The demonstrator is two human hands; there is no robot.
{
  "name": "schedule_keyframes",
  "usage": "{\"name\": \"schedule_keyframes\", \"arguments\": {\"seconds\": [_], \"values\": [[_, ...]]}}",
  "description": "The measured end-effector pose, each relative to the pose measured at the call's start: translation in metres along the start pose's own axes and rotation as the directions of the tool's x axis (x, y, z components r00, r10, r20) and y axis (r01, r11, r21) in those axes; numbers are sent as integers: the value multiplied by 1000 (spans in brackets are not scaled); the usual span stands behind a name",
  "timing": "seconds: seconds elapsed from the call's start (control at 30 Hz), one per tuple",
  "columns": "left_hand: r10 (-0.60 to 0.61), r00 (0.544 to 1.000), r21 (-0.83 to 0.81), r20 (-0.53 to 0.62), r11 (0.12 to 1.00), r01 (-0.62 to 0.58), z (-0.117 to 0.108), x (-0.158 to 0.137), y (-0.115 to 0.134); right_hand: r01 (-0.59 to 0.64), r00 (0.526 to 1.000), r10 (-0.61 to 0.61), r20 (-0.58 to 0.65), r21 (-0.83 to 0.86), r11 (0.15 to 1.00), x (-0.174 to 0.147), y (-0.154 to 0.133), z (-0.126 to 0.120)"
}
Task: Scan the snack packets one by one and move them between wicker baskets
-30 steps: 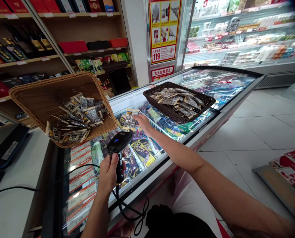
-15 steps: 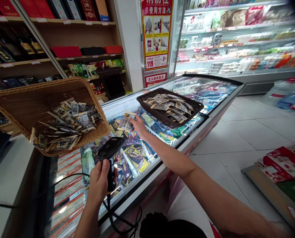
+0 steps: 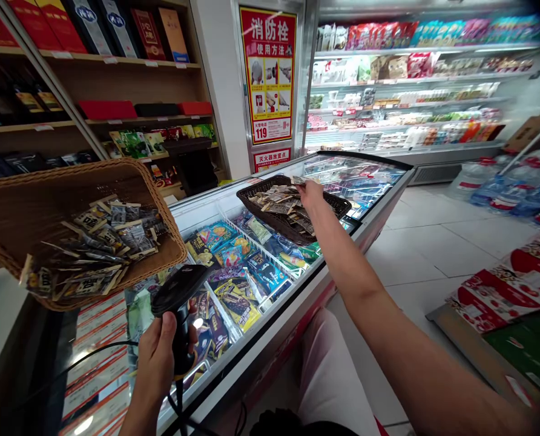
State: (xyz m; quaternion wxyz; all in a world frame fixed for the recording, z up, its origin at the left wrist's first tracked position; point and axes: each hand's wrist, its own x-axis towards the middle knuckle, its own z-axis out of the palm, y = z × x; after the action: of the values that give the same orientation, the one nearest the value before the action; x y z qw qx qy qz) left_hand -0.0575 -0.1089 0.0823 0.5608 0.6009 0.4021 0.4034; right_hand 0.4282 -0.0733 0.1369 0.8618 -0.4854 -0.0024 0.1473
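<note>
Evidently, a person's two hands are dividing duties over a chest freezer (image 3: 270, 342). The left hand (image 3: 158, 351) is gripping a barcode scanner (image 3: 179, 287), fingers wrapped around its handle, seemingly to leave the scanning head unobstructed. The right hand (image 3: 312, 192) is pinching a sachet (image 3: 299, 180) above the far rim of a dark wicker basket (image 3: 270, 223), which is sitting between the freezer's long near and far edges, presumably because the frame is bearing it. Over the freezer's left end, a tan wicker basket (image 3: 29, 206) is tilting, its sachets (image 3: 134, 236) bunching toward the near side, probably owing to that slant.
</note>
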Motion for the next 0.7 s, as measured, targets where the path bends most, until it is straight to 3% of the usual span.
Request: {"name": "schedule_keyframes", "arguments": {"seconds": [0.1, 0.2, 0.3, 0.37, 0.43, 0.53, 0.6, 0.7], "values": [[-15, 1000, -13, -17, 1000, 15, -2, 1, -2, -92, 996, 90, 25, 113, 989, -6, -4, 3], [-2, 999, 7, -45, 1000, 3, -4, 3, -7, -120, 971, 82, 224, 165, 979, -44, 12, 18], [-20, 996, 41, -87, 999, 24, -8, 6, -13, -141, 891, 68, 448, 130, 982, -102, 46, 45], [-31, 990, 63, -134, 997, 39, -11, 8, -15, -148, 825, 126, 551, -5, 989, -145, 77, 65], [-21, 981, 66, -195, 997, 34, -14, 10, -17, -110, 727, 209, 655, -189, 976, -186, 113, 86], [-8, 960, -1, -281, 1000, 8, -16, 10, -17, 50, 513, 319, 797, -399, 915, -239, 169, 118], [-14, 947, -61, -320, 998, -6, -17, 9, -16, 268, 407, 312, 858, -439, 858, -267, 199, 142], [-7, 938, -117, -346, 992, -35, -16, 6, -14, 612, 259, 235, 937, -347, 711, -300, 225, 179]]}}
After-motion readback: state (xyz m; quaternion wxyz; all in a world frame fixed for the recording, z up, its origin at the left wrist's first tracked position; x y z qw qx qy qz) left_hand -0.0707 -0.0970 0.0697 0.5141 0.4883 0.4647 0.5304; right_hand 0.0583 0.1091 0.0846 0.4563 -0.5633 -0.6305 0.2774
